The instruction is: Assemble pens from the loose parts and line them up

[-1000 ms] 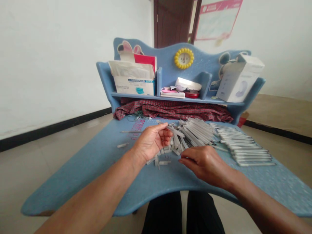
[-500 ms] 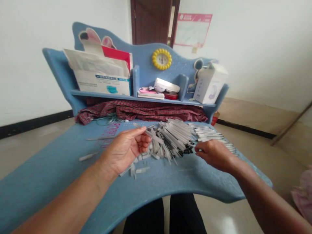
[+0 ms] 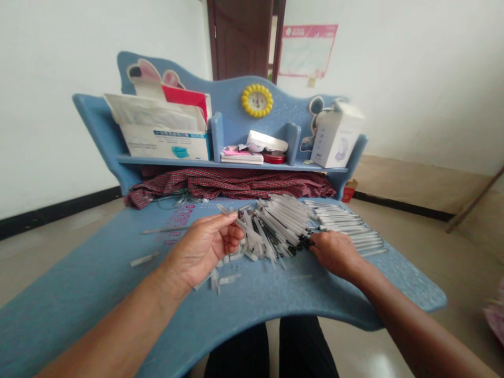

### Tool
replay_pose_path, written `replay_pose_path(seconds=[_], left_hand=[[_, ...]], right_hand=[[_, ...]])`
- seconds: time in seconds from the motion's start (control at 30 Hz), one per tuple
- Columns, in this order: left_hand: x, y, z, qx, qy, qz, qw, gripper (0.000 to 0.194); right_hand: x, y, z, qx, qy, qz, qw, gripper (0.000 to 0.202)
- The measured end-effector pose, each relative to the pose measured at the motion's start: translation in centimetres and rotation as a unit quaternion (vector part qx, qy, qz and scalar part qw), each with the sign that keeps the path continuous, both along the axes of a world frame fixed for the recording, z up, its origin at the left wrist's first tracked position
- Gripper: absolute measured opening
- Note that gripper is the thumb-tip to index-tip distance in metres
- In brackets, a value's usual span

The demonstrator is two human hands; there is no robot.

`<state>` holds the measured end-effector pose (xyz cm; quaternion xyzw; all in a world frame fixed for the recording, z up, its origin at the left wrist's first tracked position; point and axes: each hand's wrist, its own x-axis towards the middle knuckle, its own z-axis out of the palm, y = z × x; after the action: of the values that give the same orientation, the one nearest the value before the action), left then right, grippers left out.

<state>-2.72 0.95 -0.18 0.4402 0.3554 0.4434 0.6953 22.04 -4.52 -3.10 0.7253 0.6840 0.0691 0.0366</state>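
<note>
My left hand (image 3: pixel 214 239) is closed in a pinch on a translucent pen cap (image 3: pixel 247 227), over a heap of similar loose pieces. My right hand (image 3: pixel 334 252) is closed at the black ends of the piled pens (image 3: pixel 287 215); its fingertips are partly hidden, and what they grip is hard to make out. To the right of the pile lies a row of pens (image 3: pixel 340 218) with whitish barrels, side by side. Several loose caps (image 3: pixel 229 279) lie below my left hand, and another cap (image 3: pixel 144 259) is farther left. A thin stick-like piece (image 3: pixel 163 230) lies beside my left wrist.
The blue desk (image 3: pixel 98 299) has a curved front edge close to my legs. A raised shelf at the back holds a mask box (image 3: pixel 165 142), booklets (image 3: pixel 242 157) and a white box (image 3: pixel 338 139). Beneath it is bunched checked cloth (image 3: pixel 236 184).
My right hand has moved slightly left, against the black pen ends. My left hand keeps its pinch nearly in place. The camera view has shifted a little.
</note>
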Motion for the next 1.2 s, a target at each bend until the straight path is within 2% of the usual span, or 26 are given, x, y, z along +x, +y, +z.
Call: replay_pose_path(seconds=[0.13,0.23,0.33,0.47,0.63,1.2], left_hand=[[-0.1,0.0,-0.2,0.0,-0.002,0.003,1.0,0.015],[0.0,0.0,-0.3,-0.006,-0.002,0.008,1.0,0.014],[0.1,-0.1,-0.5,-0.012,-0.003,0.011,1.0,0.014],[0.2,-0.2,-0.5,-0.019,0.001,0.011,1.0,0.015],[0.3,-0.3,-0.5,-0.014,0.011,0.013,1.0,0.016],[0.4,-0.5,-0.8,-0.001,0.051,0.005,0.999,0.017]], right_hand=[[0.1,-0.7,0.1,0.018,0.013,0.006,1.0,0.024],[-0.7,-1.9,0.5,0.067,0.115,0.055,0.989,0.024],[-2.4,-3.2,1.0,0.103,0.265,0.144,0.948,0.023],[-4.7,-3.9,1.2,0.15,0.349,0.212,0.9,0.019],[-6.2,-3.5,1.3,0.182,0.361,0.229,0.886,0.019],[-6.7,-2.8,0.9,0.192,0.354,0.235,0.885,0.018]])
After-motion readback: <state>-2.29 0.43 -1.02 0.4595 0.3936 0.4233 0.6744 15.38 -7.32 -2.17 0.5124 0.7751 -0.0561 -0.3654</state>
